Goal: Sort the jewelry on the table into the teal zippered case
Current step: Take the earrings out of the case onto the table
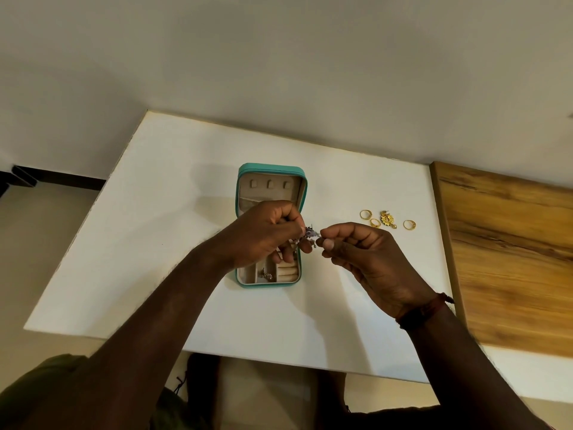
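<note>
The teal zippered case [241,193] lies open in the middle of the white table [161,218], lid part away from me, beige compartments toward me. A small silver piece [268,276] lies in a near compartment. My left hand [263,235] and my right hand [359,252] hover just above the case's right side. Both pinch a small silver and purple jewelry piece [311,235] between them. To the right on the table lie three gold rings [366,214] [375,223] [409,225] and a round gold pendant [387,219].
A wooden board [508,259] adjoins the table's right edge. A plain wall [279,57] rises behind the table. My right wrist carries a dark red thread band [421,311].
</note>
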